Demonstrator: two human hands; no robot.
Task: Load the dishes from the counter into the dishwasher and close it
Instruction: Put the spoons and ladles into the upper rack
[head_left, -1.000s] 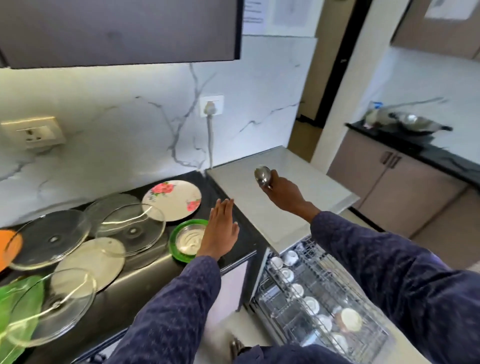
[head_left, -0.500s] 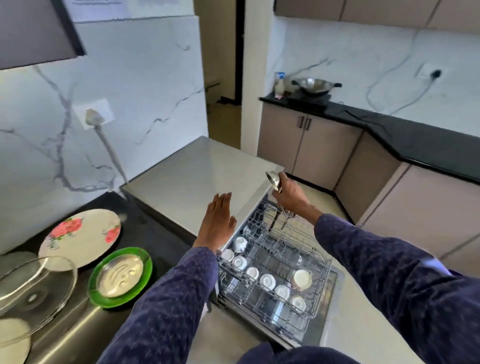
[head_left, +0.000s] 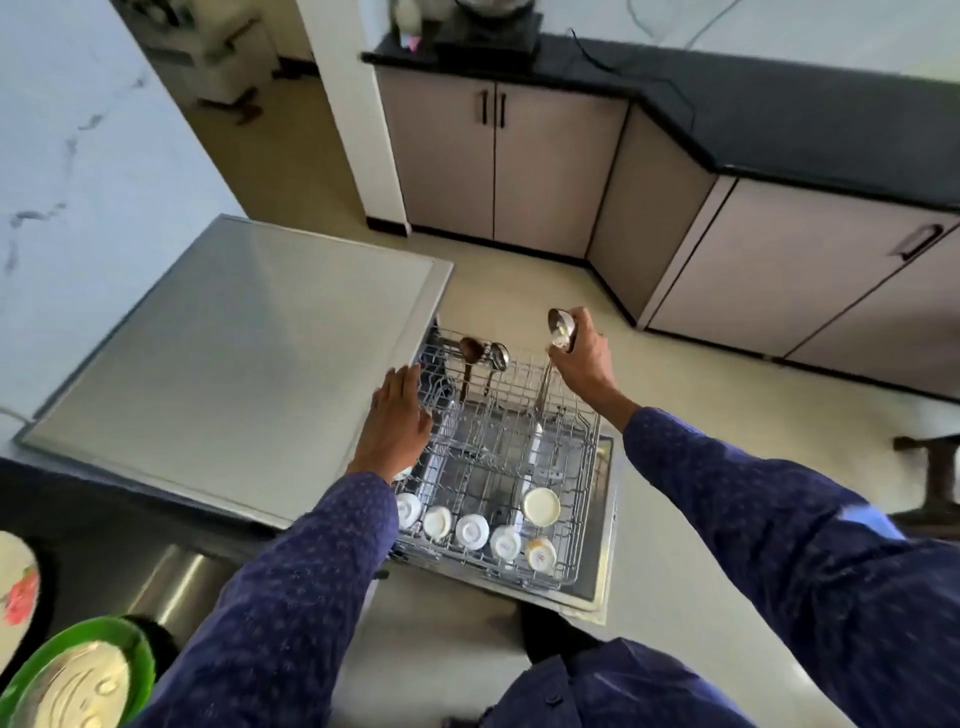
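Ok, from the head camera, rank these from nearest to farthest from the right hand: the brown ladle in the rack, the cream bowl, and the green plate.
From the right hand:
1. Brown ladle, standing at the rack's far left corner.
2. Cream bowl, on the rack's near right side.
3. Green plate, on the counter at the picture's bottom left.

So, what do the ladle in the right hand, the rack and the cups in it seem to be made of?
Ladle: probably stainless steel, as its bowl is shiny and mirror-like; the right hand grips it.
Rack: thin grey wire grid, likely coated metal, though the coating is not clear.
Cups: white, smooth and glossy, so probably ceramic; plastic cannot be excluded.
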